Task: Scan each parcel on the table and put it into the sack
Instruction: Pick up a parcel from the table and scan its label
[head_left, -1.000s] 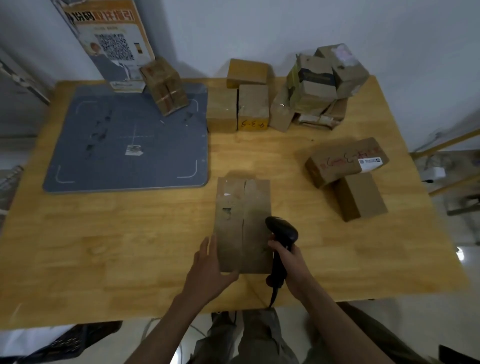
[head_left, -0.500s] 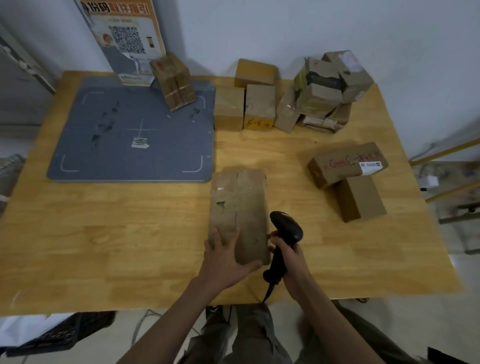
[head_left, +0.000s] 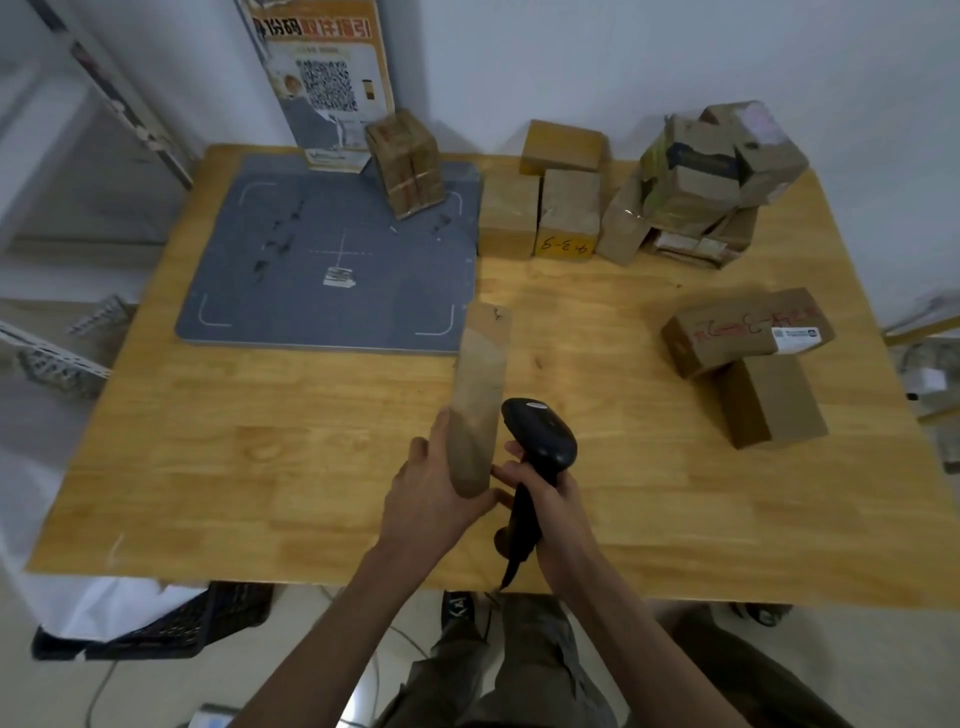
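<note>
Parcel, a flat brown cardboard one, stands tipped on edge near the wooden table's front, gripped by your left hand. Your right hand grasps the black handheld scanner just beside it. You seem mid-scan; next, find the label.

wall: plain white | table: light wood | floor: pale | left: metal shelving

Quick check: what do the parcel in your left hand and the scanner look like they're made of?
Parcel: likely corrugated cardboard; matte brown, creased, with what seems a tape sheen. Scanner: probably moulded plastic; smooth black with a soft glossy highlight on its head.
</note>
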